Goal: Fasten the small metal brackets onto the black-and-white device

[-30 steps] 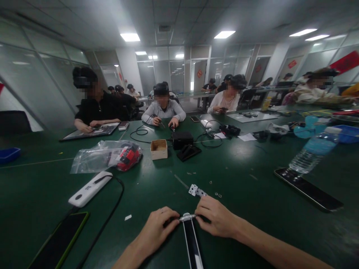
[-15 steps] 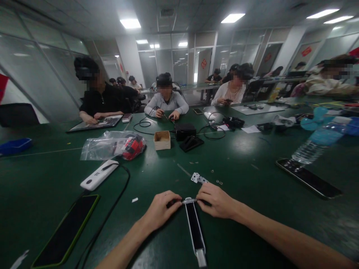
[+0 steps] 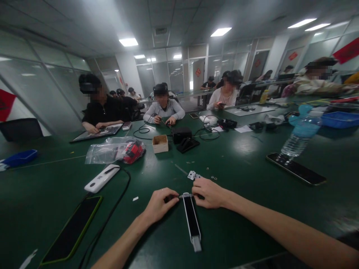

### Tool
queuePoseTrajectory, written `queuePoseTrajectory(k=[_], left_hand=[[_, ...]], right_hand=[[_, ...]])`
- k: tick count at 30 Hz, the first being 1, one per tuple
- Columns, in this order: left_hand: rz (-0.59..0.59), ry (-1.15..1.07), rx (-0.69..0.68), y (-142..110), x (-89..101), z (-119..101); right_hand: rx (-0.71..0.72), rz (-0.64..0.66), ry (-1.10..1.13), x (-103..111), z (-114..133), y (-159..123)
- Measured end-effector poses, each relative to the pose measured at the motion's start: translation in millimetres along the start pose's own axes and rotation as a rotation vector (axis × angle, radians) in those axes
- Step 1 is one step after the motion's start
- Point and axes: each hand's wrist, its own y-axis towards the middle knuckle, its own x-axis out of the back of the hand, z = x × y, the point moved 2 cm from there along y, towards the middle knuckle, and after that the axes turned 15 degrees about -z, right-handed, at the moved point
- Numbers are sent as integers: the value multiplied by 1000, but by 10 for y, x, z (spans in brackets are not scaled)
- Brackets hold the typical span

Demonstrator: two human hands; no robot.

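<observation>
A long slim piece with a pale metal frame and a black middle (image 3: 192, 216) lies on the green table, its narrow silver end towards me. Across its far end runs a thin metal rod (image 3: 185, 195). My left hand (image 3: 160, 203) pinches the rod's left end between thumb and fingertips. From the other side, my right hand (image 3: 209, 193) closes on the right end, its fingertips partly hidden. Just beyond the right hand lies a silver hinge-like plate with holes (image 3: 192, 175), partly covered by the fingers. Small metal rings (image 3: 213, 178) lie to its right.
To the left are a green-edged phone (image 3: 73, 229), a white power bank (image 3: 102, 178) with a black cable, and a plastic bag (image 3: 105, 152). A small box (image 3: 160, 145) stands ahead. A water bottle (image 3: 297, 138) stands by a dark phone (image 3: 297, 170). Co-workers sit opposite.
The camera view has shifted, so the scene sits slightly further left and the slim piece shows higher in view. Both hands keep their hold at its far end.
</observation>
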Motion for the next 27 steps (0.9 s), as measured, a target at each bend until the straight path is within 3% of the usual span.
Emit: queuePoseTrajectory(k=[14,27], left_hand=[[2,23,-47,-22,-33,-131],[4,-15,14,-54,-36,-167]], right_hand=[[80,-53,-55,5,76,-65],[71,16,-37,200,129,-58]])
